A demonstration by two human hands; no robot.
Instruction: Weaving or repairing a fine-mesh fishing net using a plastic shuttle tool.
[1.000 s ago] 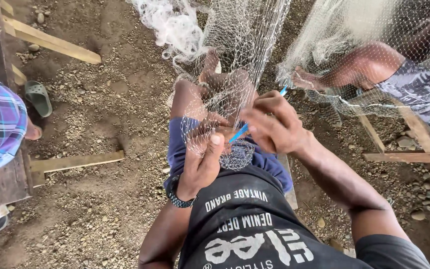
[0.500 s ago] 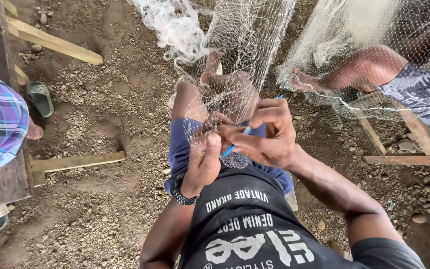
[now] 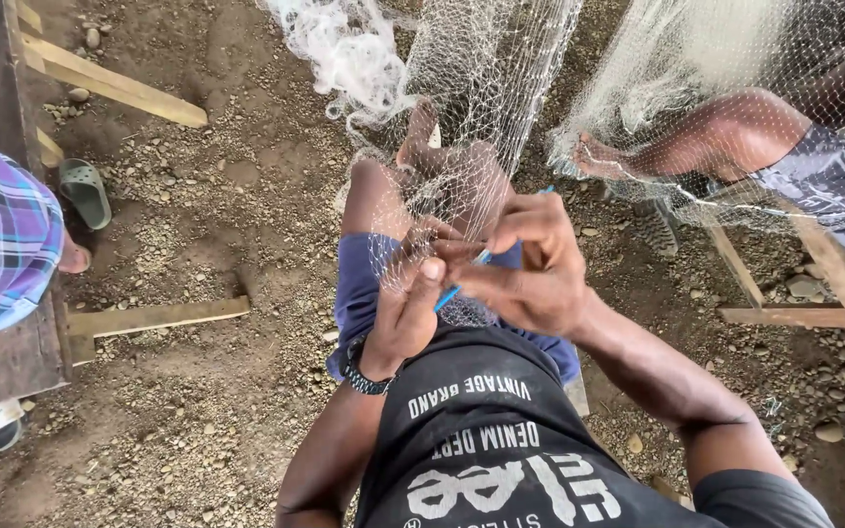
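Both hands work close together, the left hand (image 3: 405,311) pinching the fishing net (image 3: 462,186), the right hand (image 3: 530,269) gripping a blue netting needle (image 3: 457,288), which could snag neighbouring mesh.

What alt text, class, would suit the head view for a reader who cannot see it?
Seen from above, a seated person's left hand pinches pale fishing net while the right hand works a thin blue tool through it. Around them: gravelly ground, wooden planks, another person's leg.

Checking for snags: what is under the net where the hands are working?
Under the net show a bent knee, a foot and blue shorts. Most of the blue tool is hidden by the right hand.
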